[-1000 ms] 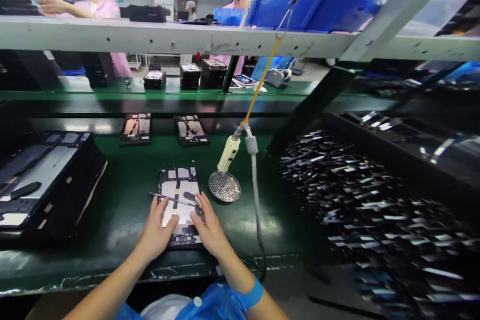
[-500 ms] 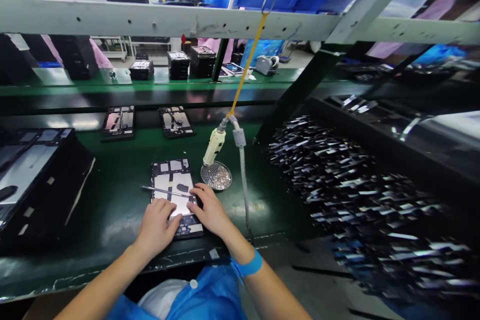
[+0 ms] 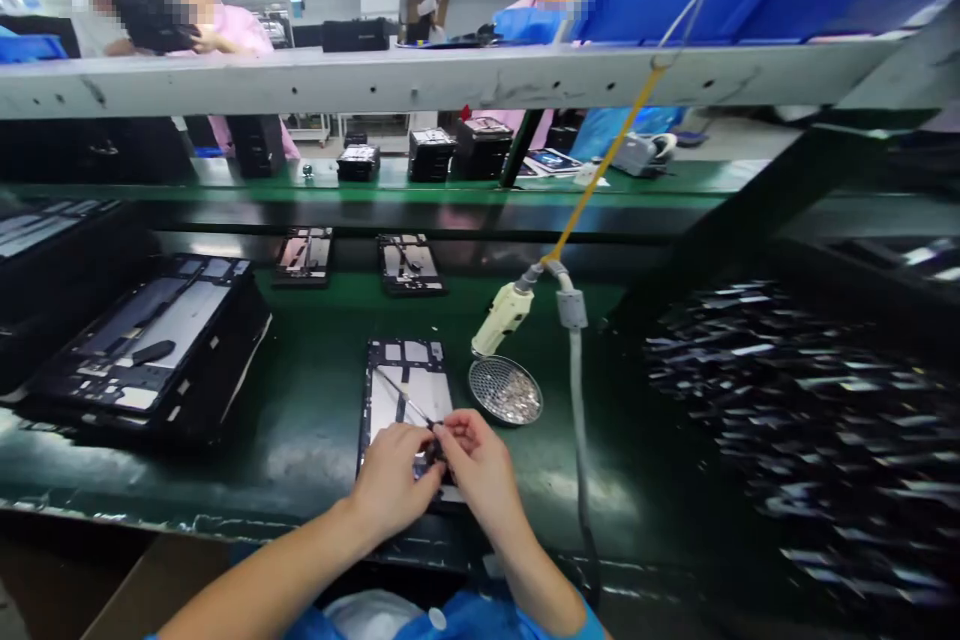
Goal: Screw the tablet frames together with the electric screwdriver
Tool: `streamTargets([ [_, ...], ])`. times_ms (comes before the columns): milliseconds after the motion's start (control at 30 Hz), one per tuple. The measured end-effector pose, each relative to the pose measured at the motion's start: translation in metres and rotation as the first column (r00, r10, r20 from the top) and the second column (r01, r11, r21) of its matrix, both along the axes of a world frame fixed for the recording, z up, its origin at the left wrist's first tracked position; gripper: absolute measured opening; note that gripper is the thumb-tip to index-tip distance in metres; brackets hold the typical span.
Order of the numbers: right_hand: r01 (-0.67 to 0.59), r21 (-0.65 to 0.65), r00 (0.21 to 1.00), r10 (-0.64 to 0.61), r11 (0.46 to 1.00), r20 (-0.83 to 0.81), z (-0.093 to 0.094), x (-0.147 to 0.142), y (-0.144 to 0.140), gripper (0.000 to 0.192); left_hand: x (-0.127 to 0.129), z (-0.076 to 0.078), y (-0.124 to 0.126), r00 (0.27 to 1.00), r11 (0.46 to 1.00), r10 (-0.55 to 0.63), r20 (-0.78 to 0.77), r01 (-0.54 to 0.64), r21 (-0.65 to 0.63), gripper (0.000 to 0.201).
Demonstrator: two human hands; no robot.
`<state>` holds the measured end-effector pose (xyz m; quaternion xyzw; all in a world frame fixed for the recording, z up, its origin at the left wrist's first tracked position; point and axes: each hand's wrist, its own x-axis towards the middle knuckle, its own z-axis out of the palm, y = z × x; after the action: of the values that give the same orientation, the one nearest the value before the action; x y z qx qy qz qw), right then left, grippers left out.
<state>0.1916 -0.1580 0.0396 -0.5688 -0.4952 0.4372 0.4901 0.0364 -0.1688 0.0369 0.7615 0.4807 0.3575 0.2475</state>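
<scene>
I see both hands meet over the near end of a flat, dark rectangular tablet chassis with pale inner panels (image 3: 406,390), which lies on the green bench mat (image 3: 315,400) straight ahead at 12 o'clock. My left hand (image 3: 394,475) is curled narrow, its fingertips pinched on a thin silver tweezer-like tool (image 3: 401,396) whose tip slants up toward 11 o'clock across the chassis. My right hand (image 3: 480,460) is curled just as tightly against it, fingertips touching the same spot; whether it grips a small part there I cannot tell.

At 1 o'clock, just beside the chassis, sits a round metal mesh dish of small silver screws (image 3: 505,389). Above it hangs a cream-handled electric screwdriver (image 3: 502,318) on a yellow cord, with a grey hose (image 3: 577,400) dropping beside it.

At 9 o'clock stands a stack of black trays holding another opened tablet (image 3: 150,340). Two more dark chassis (image 3: 409,263) lie farther off at 12 o'clock.
</scene>
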Motion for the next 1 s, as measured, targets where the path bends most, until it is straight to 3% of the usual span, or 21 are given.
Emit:
streamTargets([
  [100, -0.030, -0.060, 0.981, 0.018, 0.998, -0.194, 0.005, -0.008, -0.008, 0.042, -0.009, 0.003, -0.002, 0.999, 0.999, -0.026, 0.045, 0.024, 0.029, 0.025],
  [300, -0.234, -0.111, 0.931, 0.190, 0.966, -0.311, 0.015, -0.016, -0.033, 0.034, -0.040, 0.029, -0.011, 0.957, 0.961, -0.274, 0.095, 0.270, 0.057, 0.021],
  [500, -0.300, -0.177, 0.885, 0.204, 0.938, -0.420, 0.017, -0.024, -0.040, 0.029, -0.057, 0.035, -0.008, 0.924, 0.915, -0.383, -0.022, 0.382, 0.130, 0.024],
  [567, -0.258, -0.142, 0.908, 0.189, 0.956, -0.375, 0.016, -0.020, -0.038, 0.031, -0.063, 0.033, -0.009, 0.935, 0.916, -0.347, -0.071, 0.354, 0.189, 0.023],
  [633, -0.132, -0.067, 0.953, 0.108, 0.989, -0.284, 0.013, -0.013, -0.034, 0.034, -0.068, 0.030, -0.010, 0.943, 0.917, -0.302, -0.140, 0.328, 0.226, 0.022],
  [733, 0.013, 0.022, 0.988, -0.010, 1.000, -0.153, 0.008, 0.002, -0.031, 0.031, -0.075, 0.021, -0.014, 0.910, 0.889, -0.338, -0.241, 0.392, 0.235, 0.023],
  [833, -0.060, 0.031, 0.998, 0.060, 0.998, -0.010, 0.006, 0.011, -0.031, 0.024, -0.077, 0.011, -0.019, 0.887, 0.865, -0.368, -0.278, 0.436, 0.247, 0.023],
  [1000, -0.202, 0.165, 0.953, 0.155, 0.965, 0.260, 0.012, 0.010, -0.036, 0.017, -0.076, 0.001, -0.023, 0.912, 0.876, -0.334, -0.237, 0.393, 0.280, 0.024],
])
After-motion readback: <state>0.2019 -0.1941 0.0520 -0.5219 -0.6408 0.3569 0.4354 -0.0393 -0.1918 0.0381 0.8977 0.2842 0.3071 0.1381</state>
